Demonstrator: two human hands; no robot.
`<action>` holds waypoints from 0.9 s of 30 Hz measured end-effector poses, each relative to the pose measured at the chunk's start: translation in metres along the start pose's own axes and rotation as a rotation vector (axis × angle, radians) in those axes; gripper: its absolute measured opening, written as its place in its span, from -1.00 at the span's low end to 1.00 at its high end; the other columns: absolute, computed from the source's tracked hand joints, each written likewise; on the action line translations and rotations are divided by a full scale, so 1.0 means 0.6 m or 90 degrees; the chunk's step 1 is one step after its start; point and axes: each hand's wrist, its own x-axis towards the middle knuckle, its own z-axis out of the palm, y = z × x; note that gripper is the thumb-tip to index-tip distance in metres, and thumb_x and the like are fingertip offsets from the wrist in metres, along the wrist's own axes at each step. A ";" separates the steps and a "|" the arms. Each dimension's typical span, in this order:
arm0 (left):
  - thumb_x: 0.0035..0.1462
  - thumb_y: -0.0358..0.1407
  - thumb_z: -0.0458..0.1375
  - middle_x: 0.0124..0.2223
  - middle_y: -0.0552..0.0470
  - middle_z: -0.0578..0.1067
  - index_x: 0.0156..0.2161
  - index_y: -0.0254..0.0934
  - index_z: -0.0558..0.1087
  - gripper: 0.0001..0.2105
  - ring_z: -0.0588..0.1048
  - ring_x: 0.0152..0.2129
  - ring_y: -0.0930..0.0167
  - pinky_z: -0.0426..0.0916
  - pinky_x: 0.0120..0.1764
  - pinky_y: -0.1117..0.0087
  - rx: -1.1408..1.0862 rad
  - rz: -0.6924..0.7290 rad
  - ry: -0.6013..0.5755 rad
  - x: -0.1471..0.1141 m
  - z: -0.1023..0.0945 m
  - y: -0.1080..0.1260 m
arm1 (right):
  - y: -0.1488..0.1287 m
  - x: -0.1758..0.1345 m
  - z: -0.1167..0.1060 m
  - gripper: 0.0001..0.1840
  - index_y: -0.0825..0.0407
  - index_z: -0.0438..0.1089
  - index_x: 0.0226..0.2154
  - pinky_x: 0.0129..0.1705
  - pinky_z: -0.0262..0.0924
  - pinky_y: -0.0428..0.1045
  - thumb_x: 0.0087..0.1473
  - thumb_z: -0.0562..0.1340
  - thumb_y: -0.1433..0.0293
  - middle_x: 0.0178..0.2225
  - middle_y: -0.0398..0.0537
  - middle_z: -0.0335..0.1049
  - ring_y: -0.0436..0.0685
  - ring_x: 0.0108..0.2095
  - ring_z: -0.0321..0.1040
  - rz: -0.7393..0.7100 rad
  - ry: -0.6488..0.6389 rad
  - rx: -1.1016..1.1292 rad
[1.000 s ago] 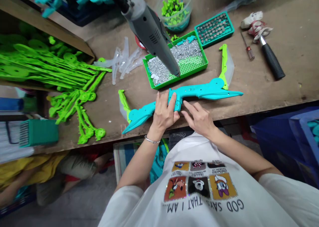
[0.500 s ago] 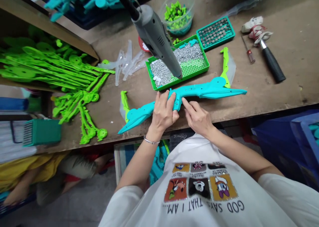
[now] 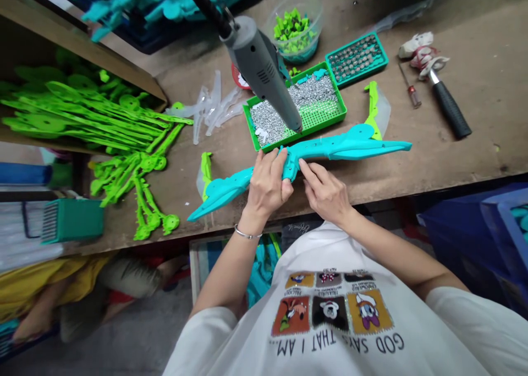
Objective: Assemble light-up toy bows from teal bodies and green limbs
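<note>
Centrally, bow (image 3: 317,146): blue with green ends, spanning the middle of the frame, its left tip lower than its right.
Left hand (image 3: 266,186): wrapped over the bow's middle and gripping it, thumb on the near side.
Right hand (image 3: 325,193): fingers half curled, index fingertip at the bow's grip, seemingly touching; whether it pinches anything I cannot tell.
Step in hand: judging by the pose, steadying the bow while a fingertip works at its middle.
Next move: calls for a firm left hold, I think, since any turn at the middle would swing both long arms.
Tray (image 3: 322,117): small metal pieces inside, just beyond the bow, with hardly a gap at its lower left corner.
Driver (image 3: 268,73): hanging at upper centre, tip close above the bow in the frame; lifting there could knock it.
Table (image 3: 487,117) edge: runs near the bow's left tip.
Room: bare wood shows right of the bow, below the hammer (image 3: 451,109); leftward, only a strip before the green parts (image 3: 154,208).
</note>
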 end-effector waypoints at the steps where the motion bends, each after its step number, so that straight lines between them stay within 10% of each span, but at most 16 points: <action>1: 0.44 0.01 -0.25 0.27 -0.31 0.46 0.38 -0.35 0.24 -0.37 0.40 0.28 0.09 0.12 0.40 -0.10 -0.002 0.001 0.001 0.002 -0.002 0.001 | 0.000 0.001 -0.001 -0.32 -0.18 0.07 0.47 0.20 0.40 0.21 0.35 0.07 0.41 0.29 0.00 0.37 0.33 0.11 0.45 0.000 -0.001 0.000; 27: 0.42 -0.10 -0.19 0.24 -0.34 0.49 0.34 -0.45 0.27 -0.42 0.44 0.26 0.11 0.15 0.39 -0.04 -0.010 0.020 0.019 0.013 -0.013 0.006 | -0.004 0.015 -0.007 -0.39 -0.04 0.21 0.41 -0.01 0.39 0.08 0.35 0.08 0.42 0.30 -0.05 0.40 0.18 -0.14 0.54 -0.064 0.042 -0.183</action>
